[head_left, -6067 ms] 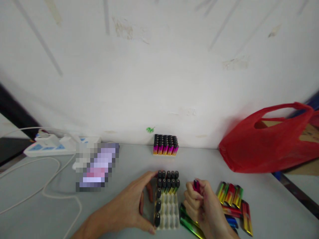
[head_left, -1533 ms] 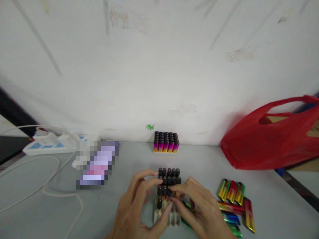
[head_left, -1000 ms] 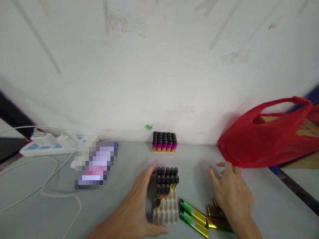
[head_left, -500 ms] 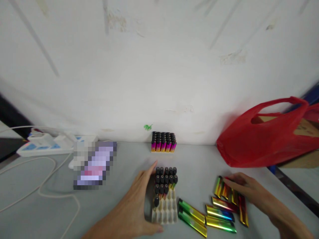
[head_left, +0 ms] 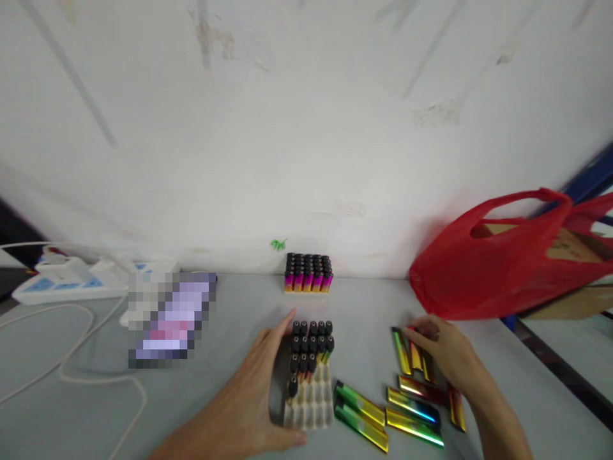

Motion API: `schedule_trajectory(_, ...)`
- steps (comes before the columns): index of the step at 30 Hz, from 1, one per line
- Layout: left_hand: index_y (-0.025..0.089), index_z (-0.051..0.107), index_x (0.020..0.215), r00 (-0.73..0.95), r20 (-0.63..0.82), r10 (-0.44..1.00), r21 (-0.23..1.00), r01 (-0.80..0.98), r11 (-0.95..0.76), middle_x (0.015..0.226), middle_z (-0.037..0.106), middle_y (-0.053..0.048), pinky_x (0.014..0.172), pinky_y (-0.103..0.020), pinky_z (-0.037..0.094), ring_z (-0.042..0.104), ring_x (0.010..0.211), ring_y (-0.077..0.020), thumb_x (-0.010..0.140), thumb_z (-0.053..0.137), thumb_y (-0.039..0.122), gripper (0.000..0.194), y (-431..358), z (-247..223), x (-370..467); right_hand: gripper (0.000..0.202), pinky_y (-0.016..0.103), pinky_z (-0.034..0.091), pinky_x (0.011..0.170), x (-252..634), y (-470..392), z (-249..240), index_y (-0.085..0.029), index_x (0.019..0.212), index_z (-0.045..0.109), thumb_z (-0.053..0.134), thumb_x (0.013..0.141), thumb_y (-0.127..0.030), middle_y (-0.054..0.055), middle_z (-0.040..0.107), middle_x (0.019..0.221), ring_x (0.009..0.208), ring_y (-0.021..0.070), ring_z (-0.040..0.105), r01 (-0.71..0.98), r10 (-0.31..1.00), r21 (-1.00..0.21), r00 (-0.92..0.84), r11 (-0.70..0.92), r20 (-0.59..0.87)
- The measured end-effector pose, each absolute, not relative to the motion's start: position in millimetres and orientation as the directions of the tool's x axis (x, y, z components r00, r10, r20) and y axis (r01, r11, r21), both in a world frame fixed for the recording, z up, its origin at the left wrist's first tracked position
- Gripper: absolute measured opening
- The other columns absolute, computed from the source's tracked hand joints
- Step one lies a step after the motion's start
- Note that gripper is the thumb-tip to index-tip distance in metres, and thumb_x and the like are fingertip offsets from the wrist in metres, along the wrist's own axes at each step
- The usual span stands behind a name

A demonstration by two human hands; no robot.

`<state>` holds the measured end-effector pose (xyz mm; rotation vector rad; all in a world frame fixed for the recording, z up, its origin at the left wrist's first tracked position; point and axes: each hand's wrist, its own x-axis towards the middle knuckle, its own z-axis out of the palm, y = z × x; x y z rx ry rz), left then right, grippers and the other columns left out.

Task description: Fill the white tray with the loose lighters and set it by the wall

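My left hand [head_left: 258,390] curves around the left side of a pale moulded tray [head_left: 316,415], thumb at its near edge and fingers at its far left corner. Black-topped lighters [head_left: 306,345] stand upright in the tray's far rows; its near cells show bare. Over on the right, my right hand [head_left: 443,345] has its thumb and fingers closed at the upper end of a red-and-gold lighter [head_left: 415,358]. A green-and-gold lighter [head_left: 401,351] lies just left of these fingers. Part of the lighters beneath the hand is hidden.
Several shiny lighters [head_left: 412,409] lie between tray and right hand. A full tray of pink-and-orange lighters [head_left: 309,281] stands by the wall. A red plastic bag [head_left: 460,275] is at the right. Leftward are a blurred phone [head_left: 179,319], a power strip [head_left: 71,287] and white cables.
My right hand has shifted among the lighters, and the green-and-gold one beside its fingers now lies farther apart from the others. My left hand stays at the tray. The whole view shifts slightly.
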<state>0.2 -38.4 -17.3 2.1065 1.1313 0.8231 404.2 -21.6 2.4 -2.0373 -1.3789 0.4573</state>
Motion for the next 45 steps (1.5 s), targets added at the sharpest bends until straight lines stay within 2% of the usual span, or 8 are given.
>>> schedule_trajectory(13, 0.041, 0.002, 0.178, 0.461, 0.226, 0.858, 0.735, 0.497, -0.461, 0.18, 0.032, -0.018, 0.127, -0.074, 0.038, 0.04, 0.161, -0.0503, 0.054, 0.11, 0.023, 0.165, -37, -26, -2, 0.051, 0.04, 0.055, 0.084, 358, -16, 14, -0.015, 0.11, 0.08, 0.064, 0.095, -0.061, 0.014, 0.082, 0.101, 0.093, 0.0316, 0.074, 0.594, 0.939, -0.8, 0.317, -0.085, 0.136)
schedule_trajectory(17, 0.041, 0.0, 0.178, 0.457, 0.202, 0.866, 0.744, 0.504, -0.44, 0.181, 0.033, -0.016, 0.129, -0.074, 0.037, 0.038, 0.162, -0.0496, 0.055, 0.11, 0.026, 0.165, -37, -29, -3, 0.048, 0.032, 0.056, 0.076, 343, -19, 20, -0.018, 0.112, 0.079, 0.078, 0.092, -0.062, 0.005, 0.072, 0.09, 0.083, 0.0223, 0.066, 0.108, 0.928, -0.994, 0.368, 0.019, 0.057)
schedule_trajectory(20, 0.039, -0.003, 0.178, 0.466, 0.107, 0.878, 0.75, 0.542, -0.379, 0.183, 0.026, -0.014, 0.131, -0.075, 0.029, 0.03, 0.165, -0.0501, 0.055, 0.11, 0.032, 0.167, -36, -30, -4, 0.044, 0.023, 0.05, 0.057, 324, -23, 24, -0.02, 0.102, 0.078, 0.096, 0.079, -0.053, 0.002, 0.067, 0.096, 0.071, 0.0141, 0.058, -0.364, 0.957, -0.93, 0.283, 0.05, -0.059)
schedule_trajectory(23, 0.04, -0.005, 0.178, 0.474, 0.038, 0.879, 0.762, 0.556, -0.333, 0.185, 0.021, -0.011, 0.135, -0.072, 0.022, 0.024, 0.168, -0.049, 0.056, 0.11, 0.036, 0.167, -35, -24, -3, 0.041, 0.017, 0.03, 0.041, 306, -29, 31, -0.019, 0.102, 0.079, 0.095, 0.082, -0.051, -0.003, 0.056, 0.08, 0.054, 0.0069, 0.037, -0.527, 0.98, -0.843, 0.083, -0.11, -0.18)
schedule_trajectory(25, 0.04, -0.005, 0.178, 0.474, 0.012, 0.88, 0.772, 0.555, -0.309, 0.186, 0.02, -0.009, 0.136, -0.071, 0.019, 0.021, 0.168, -0.0488, 0.056, 0.11, 0.036, 0.167, -36, -18, -2, 0.043, 0.017, 0.021, 0.039, 298, -33, 36, -0.019, 0.106, 0.08, 0.092, 0.086, -0.055, -0.005, 0.049, 0.074, 0.052, 0.0062, 0.026, -0.537, 0.971, -0.817, -0.015, -0.211, -0.24)
schedule_trajectory(33, 0.039, -0.006, 0.178, 0.47, 0.008, 0.883, 0.774, 0.556, -0.303, 0.185, 0.02, -0.012, 0.135, -0.072, 0.02, 0.021, 0.168, -0.0486, 0.058, 0.109, 0.032, 0.166, -36, -17, -1, 0.045, 0.018, 0.016, 0.041, 285, -41, 35, -0.018, 0.117, 0.079, 0.089, 0.091, -0.053, -0.005, 0.047, 0.071, 0.053, 0.0064, 0.021, -0.477, 0.959, -0.834, -0.092, -0.278, -0.267)
schedule_trajectory(39, 0.039, -0.006, 0.178, 0.477, 0.003, 0.879, 0.764, 0.566, -0.31, 0.185, 0.02, -0.012, 0.135, -0.073, 0.018, 0.02, 0.168, -0.0506, 0.061, 0.107, 0.035, 0.162, -37, -17, -2, 0.049, 0.021, 0.016, 0.043, 280, -39, 29, -0.015, 0.098, 0.077, 0.087, 0.088, -0.062, -0.009, 0.036, 0.058, 0.049, 0.0058, 0.017, -0.483, 0.945, -0.812, -0.165, -0.328, -0.283)
schedule_trajectory(45, 0.04, -0.007, 0.177, 0.483, -0.016, 0.876, 0.766, 0.569, -0.299, 0.183, 0.023, -0.013, 0.136, -0.07, 0.019, 0.024, 0.167, -0.0473, 0.06, 0.107, 0.026, 0.163, -38, -6, 2, 0.04, 0.02, 0.018, 0.045, 275, -43, 28, -0.02, 0.096, 0.07, 0.089, 0.091, -0.055, -0.005, 0.052, 0.072, 0.052, 0.0061, 0.027, -0.484, 0.953, -0.821, -0.145, -0.302, -0.265)
